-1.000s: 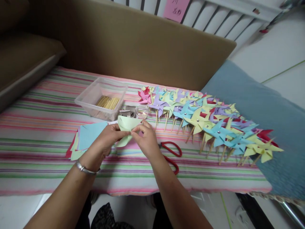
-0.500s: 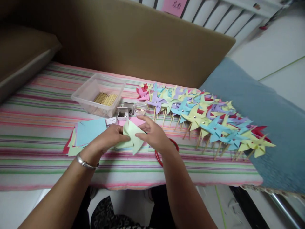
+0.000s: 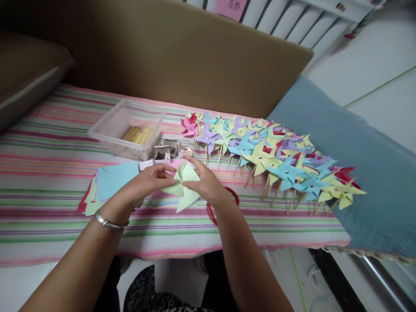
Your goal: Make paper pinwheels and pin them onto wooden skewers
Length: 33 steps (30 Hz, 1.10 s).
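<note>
A pale green paper pinwheel (image 3: 187, 190) is held up over the table between both hands, its corners bent in toward the middle. My left hand (image 3: 152, 184) pinches its left side. From the right, my right hand (image 3: 206, 182) presses a thumb near its centre, with fingers behind the paper. Pink paper (image 3: 160, 197) lies beneath the hands. Red scissor-like handles (image 3: 237, 197) show beside my right wrist, partly covered by it. Left of my left hand sits a stack of coloured paper squares (image 3: 117, 180), light blue on top.
Behind the hands stand a clear plastic tub (image 3: 107, 136) with wooden sticks (image 3: 138, 134), small boxes of metal bits (image 3: 162, 154) and a round clear container (image 3: 186, 147). Many finished pinwheels (image 3: 260, 158) on sticks fill the right side. A brown board (image 3: 182, 56) rises behind.
The green paper has turned and more of its corners are now folded to the centre. Both hands have drawn closer around its middle. The view has shifted slightly.
</note>
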### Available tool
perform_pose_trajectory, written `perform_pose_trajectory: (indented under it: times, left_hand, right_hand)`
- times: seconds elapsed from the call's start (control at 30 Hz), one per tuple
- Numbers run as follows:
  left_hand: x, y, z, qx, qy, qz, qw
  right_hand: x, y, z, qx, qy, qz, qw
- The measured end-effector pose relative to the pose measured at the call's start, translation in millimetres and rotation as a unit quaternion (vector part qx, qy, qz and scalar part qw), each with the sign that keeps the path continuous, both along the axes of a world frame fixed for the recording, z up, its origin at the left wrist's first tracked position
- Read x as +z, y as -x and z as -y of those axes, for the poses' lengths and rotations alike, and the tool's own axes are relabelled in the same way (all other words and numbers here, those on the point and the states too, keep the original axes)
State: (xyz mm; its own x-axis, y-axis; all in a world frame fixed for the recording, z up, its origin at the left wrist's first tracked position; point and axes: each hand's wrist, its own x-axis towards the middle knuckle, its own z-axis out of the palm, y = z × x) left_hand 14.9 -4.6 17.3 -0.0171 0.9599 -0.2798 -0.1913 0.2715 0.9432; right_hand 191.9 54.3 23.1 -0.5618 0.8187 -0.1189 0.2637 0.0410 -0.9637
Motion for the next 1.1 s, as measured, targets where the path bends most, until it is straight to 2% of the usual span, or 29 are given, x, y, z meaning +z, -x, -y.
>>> perform_pose_trajectory:
  times: [0.07, 0.17, 0.3, 0.47, 0.67, 0.77, 0.83, 0.93, 1.03, 1.1]
  left_hand:
    - [2.9, 2, 0, 0.025, -0.018, 0.032, 0.999]
    - [1.7, -6, 0, 0.030, -0.023, 0.086, 0.996]
    - [-5.3, -29, -2, 0.087, -0.035, 0.143, 0.985]
    - [-10.1, -38, -5, 0.143, -0.038, 0.174, 0.974]
    - [-10.6, -30, -6, 0.162, -0.019, 0.170, 0.972]
    - [-5.3, -21, -7, 0.180, -0.009, 0.155, 0.971]
    - [0.2, -13, -6, 0.196, 0.003, 0.136, 0.971]
    - [6.7, 0, -5, 0.219, 0.012, 0.101, 0.970]
    - [7.6, 11, -3, 0.220, -0.007, 0.095, 0.971]
    - [6.0, 15, -3, 0.216, -0.019, 0.106, 0.970]
  right_hand:
    - [-1.0, 1, -3, -0.063, 0.021, -0.044, 0.997]
    - [-4.4, 7, -3, -0.149, 0.014, -0.111, 0.983]
    - [-11.4, 21, 2, -0.205, 0.005, -0.158, 0.966]
    - [-15.6, 31, 9, -0.217, 0.005, -0.149, 0.965]
    - [-16.6, 34, 9, -0.191, 0.061, -0.188, 0.961]
    - [-18.5, 33, 9, -0.164, 0.074, -0.172, 0.968]
    - [-19.2, 31, 10, -0.155, 0.035, -0.128, 0.979]
    - [-17.1, 27, 14, -0.152, -0.108, -0.064, 0.980]
    - [-12.5, 23, 18, -0.110, -0.292, -0.015, 0.950]
    - [-10.7, 23, 19, -0.070, -0.382, 0.013, 0.921]
